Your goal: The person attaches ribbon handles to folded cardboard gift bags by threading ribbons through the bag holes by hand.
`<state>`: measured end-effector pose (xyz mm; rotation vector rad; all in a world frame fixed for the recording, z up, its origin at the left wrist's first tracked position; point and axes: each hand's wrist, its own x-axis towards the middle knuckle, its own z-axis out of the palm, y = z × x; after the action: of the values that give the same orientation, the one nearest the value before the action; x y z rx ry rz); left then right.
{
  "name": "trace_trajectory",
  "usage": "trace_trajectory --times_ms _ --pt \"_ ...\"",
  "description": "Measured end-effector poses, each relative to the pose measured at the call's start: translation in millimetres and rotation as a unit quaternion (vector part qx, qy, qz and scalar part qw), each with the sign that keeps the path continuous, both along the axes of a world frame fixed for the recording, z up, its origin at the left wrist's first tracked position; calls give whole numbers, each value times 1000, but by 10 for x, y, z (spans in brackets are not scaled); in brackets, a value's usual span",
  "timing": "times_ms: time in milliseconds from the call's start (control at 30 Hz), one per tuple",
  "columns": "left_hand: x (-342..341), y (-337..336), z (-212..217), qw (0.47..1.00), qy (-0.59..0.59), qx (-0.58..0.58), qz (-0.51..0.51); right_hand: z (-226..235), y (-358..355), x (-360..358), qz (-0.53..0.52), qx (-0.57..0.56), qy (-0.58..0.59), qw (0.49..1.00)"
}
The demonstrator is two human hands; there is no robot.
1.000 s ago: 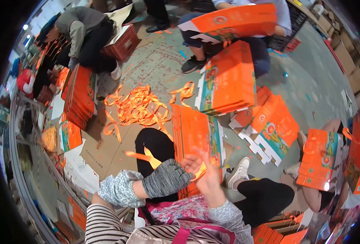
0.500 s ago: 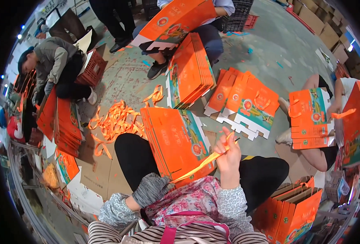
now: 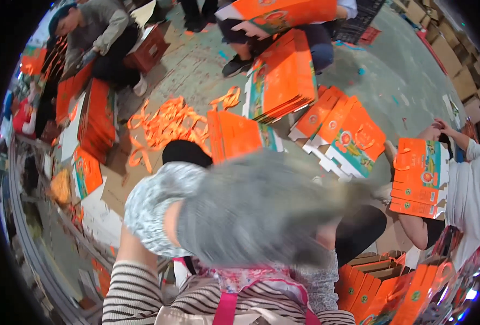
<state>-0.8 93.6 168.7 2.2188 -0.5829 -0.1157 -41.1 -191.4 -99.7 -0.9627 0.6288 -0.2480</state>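
Left hand (image 3: pixel 261 211) blurred across view, fingers' grip can't tell; orange box (image 3: pixel 240 135) just behind; concrete floor (image 3: pixel 381 76), orange strips (image 3: pixel 166 122) scattered.

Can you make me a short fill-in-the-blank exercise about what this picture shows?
1. The flat cartons stacked on the floor are mostly ____ in colour.
2. The loose orange strips lie in a pile on the ____.
3. The person's left forearm, blurred across the middle, wears a ____ knitted sleeve.
4. The person at the right edge holds an orange carton in front of a ____ shirt.

Missing words: orange; floor; grey; white
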Motion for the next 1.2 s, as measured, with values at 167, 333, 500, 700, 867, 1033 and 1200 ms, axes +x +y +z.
trace_trajectory --times_ms 167,333,500,700,867,1033,1200 --pt "-274 4 -130 961 175 125 173 -126 190 -82 71 -140 35 987" --pt "-277 -180 -231 976 141 135 95 -139 -10 47 -14 -63 19 998" --pt "-247 -311 -323 984 96 131 66 -358 -22 17 -18 -36 24 999" --pt "-341 -776 -663 996 74 51 -26 -311 81 90 4 -36 20 999" --pt "-322 -971 -854 997 27 -4 -68 -239 37 3 -16 -26 54 998" --pt "-355 -1163 -1058 994 -17 -54 -96 -278 38 35 -23 -33 40 998" --pt "-388 -1238 -1255 989 -57 -93 -105 -251 39 44 -21 -36 59 997"
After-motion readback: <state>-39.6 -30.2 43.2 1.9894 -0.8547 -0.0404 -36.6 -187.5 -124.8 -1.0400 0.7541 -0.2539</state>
